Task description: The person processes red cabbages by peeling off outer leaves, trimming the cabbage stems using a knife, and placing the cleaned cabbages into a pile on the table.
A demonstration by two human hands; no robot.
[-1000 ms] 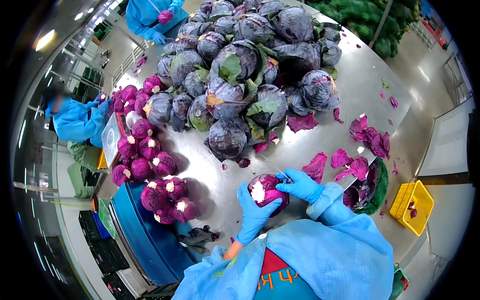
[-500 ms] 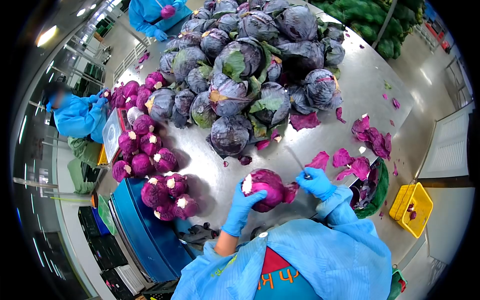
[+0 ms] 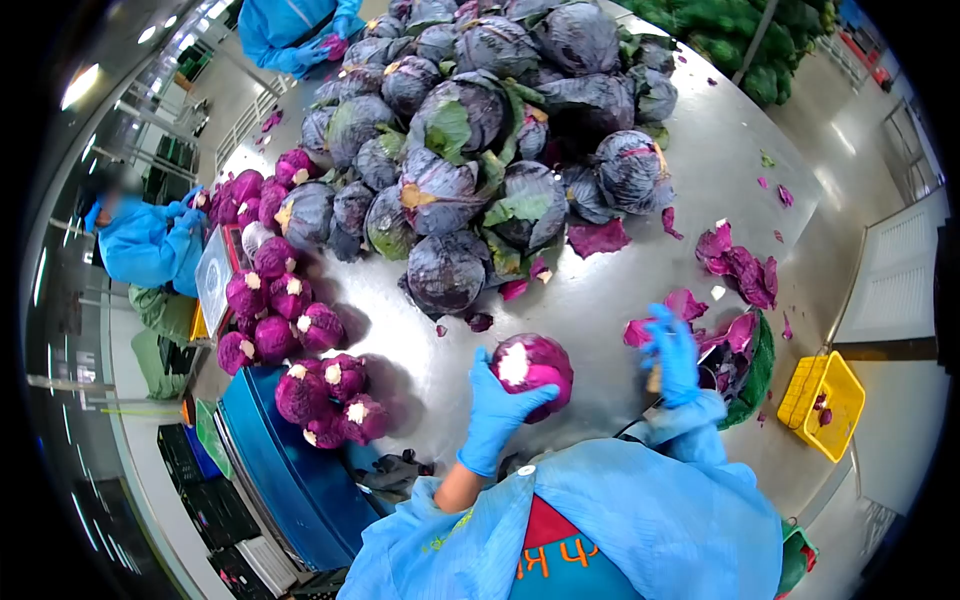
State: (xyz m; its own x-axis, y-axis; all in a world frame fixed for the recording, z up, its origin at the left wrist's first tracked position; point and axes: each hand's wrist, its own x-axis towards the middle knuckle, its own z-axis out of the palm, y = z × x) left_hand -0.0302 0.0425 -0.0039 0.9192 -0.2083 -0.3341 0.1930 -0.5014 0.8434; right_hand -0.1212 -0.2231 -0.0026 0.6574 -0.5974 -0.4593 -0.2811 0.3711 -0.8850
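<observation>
head cam: person in blue smock + blue gloves at a steel table. left hand is closed around a trimmed red cabbage, fingers wrapped on its near/left side, white cut stem facing up toward the cam. cabbage is held just over the table's near edge, in front of the person's chest, w/ its shadow on the steel to the left.

right hand is up & off to the right, well apart from the cabbage, fingers curled round a pale handle showing at the bottom of the fist; blade not clear, can't tell what the tool is. hand sits over loose purple leaves scattered on the table's right part, next to a green bin w/ more trimmings at the table edge. yellow crate on the floor further right.

behind the held cabbage: big pile of untrimmed cabbages, dark outer leaves on, filling the table's far half. nearest one lies just beyond the held head. on the left, a heap of trimmed bright-purple heads runs along the table side down to a blue crate.

two other people in blue: one at the left edge by a scale, one at the top w/ a small cabbage in hand.
</observation>
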